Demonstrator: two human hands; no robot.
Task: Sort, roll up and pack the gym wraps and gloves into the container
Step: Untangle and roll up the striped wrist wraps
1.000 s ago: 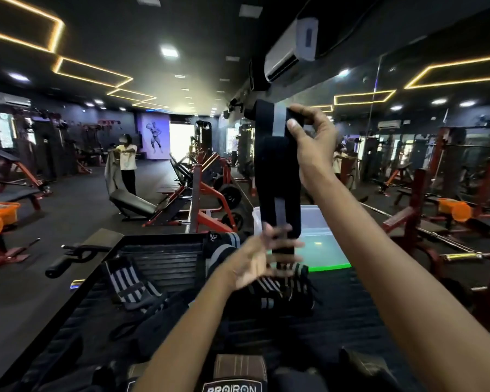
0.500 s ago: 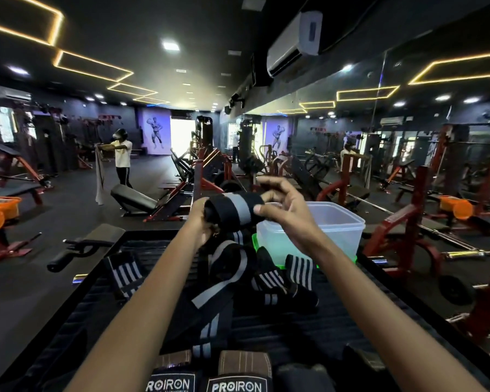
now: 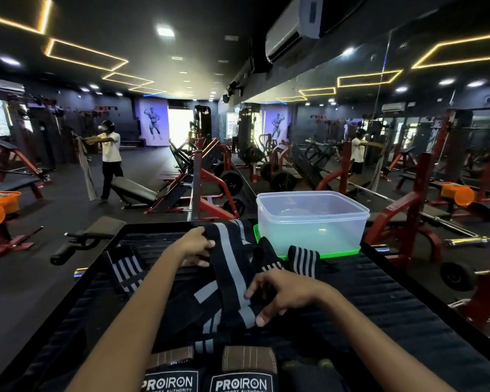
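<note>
1. The left hand (image 3: 194,246) pinches the far end of a long black wrap with a grey stripe (image 3: 232,267), thumb and fingers closed on the fabric at about 11 o'clock on the counter (image 3: 393,301).
2. The right hand (image 3: 280,292) grips the same wrap's near end, its fingers curled over the band and its thumb tucked beneath.
3. The wrap lies stretched between the 2 hands across a heap of other dark wraps at the counter's middle.
4. A clear plastic container (image 3: 311,222) stands on a green lid (image 3: 323,253) at 1 o'clock.
5. A rolled striped wrap (image 3: 303,260) leans just in front of it.
6. Another striped wrap (image 3: 125,268) lies at 9 o'clock.
7. 2 PROIRON gloves (image 3: 204,374) lie side by side at 6 o'clock.
</note>
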